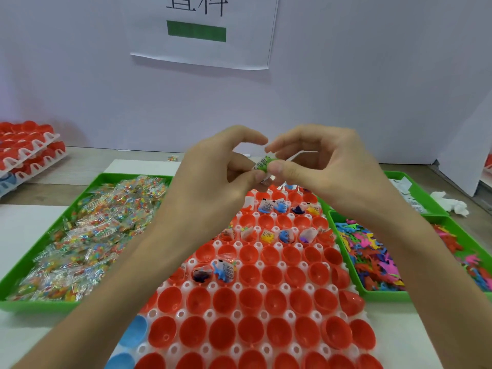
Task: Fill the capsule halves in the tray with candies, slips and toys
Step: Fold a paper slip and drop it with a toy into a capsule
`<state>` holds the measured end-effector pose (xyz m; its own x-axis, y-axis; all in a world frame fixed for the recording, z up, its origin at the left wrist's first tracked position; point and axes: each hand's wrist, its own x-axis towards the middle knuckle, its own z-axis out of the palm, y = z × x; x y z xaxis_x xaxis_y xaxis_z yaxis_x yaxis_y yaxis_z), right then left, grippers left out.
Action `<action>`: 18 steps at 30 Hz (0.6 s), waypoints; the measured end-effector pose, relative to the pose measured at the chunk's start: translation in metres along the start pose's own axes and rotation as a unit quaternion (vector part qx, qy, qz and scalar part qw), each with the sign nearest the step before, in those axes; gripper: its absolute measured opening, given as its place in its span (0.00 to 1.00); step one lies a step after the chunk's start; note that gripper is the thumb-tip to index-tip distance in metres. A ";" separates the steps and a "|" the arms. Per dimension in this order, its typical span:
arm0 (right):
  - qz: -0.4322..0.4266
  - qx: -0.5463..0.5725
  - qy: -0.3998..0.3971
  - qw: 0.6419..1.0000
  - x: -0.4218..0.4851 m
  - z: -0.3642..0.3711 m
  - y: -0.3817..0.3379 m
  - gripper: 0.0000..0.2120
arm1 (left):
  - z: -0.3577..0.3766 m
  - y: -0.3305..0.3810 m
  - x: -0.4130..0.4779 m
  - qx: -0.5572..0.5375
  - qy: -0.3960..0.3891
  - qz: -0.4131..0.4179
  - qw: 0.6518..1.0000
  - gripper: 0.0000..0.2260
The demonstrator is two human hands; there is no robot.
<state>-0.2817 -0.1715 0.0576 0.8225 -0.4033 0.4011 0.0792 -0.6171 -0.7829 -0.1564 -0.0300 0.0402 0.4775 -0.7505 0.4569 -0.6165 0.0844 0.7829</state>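
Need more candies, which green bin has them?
The green bin left of the capsule tray: it holds clear packets of coloured candies; the bins on the right hold plastic toys and paper slips.

left hand (213, 179), right hand (328, 171) raised, fingertips meeting, both pinching one slip (262, 164); forearms converging.

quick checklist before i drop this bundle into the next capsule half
1. Grip on the load: left hand and right hand both pinch the slip with the green toy: ok.
2. Candy in that bundle: cannot tell, the fingers hide it.
3. Empty red capsule halves in the tray: many, near rows: ok.
4. Candy packets in stock, left bin: ok.
5. Loose toys in stock, right bin: ok.
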 end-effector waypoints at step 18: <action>0.001 -0.205 -0.255 0.945 -0.010 0.029 0.006 0.02 | -0.043 -0.020 0.012 0.117 -0.243 -0.036 0.962 0.11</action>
<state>-0.2729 -0.1517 0.0356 0.9952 -0.0906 0.0359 -0.0613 -0.8685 -0.4919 -0.1112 -0.0120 0.0477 0.2102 -0.9715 0.1094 -0.7442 -0.0864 0.6624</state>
